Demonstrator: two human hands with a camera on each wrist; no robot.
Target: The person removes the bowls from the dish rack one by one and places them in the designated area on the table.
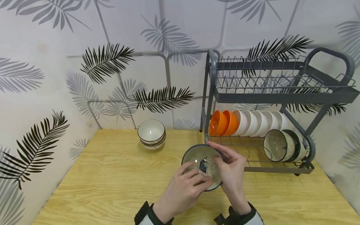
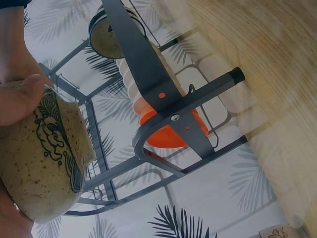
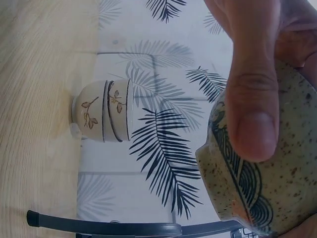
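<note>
A speckled grey-beige bowl [image 1: 202, 153] with a dark rim and a dark blue motif inside is tipped toward the head camera, over the table. My left hand [image 1: 185, 187] grips its near left side, several fingers reaching inside. On the right, my right hand [image 1: 232, 168] holds the wall, one finger stretched along the rim. The left wrist view shows the outside of the bowl [image 2: 37, 158], with a blue wave pattern and a fingertip pressed against it. Another finger lies across the outside of the bowl [image 3: 297, 163] in the right wrist view.
A grey two-tier dish rack [image 1: 284, 98] stands at the right. Its lower tier holds orange bowls [image 1: 220, 123], several white bowls [image 1: 253, 123] and speckled bowls [image 1: 277, 145]. Stacked white bowls [image 1: 152, 132] with brown rims stand at the back of the wooden table [image 1: 112, 181], near the patterned wall.
</note>
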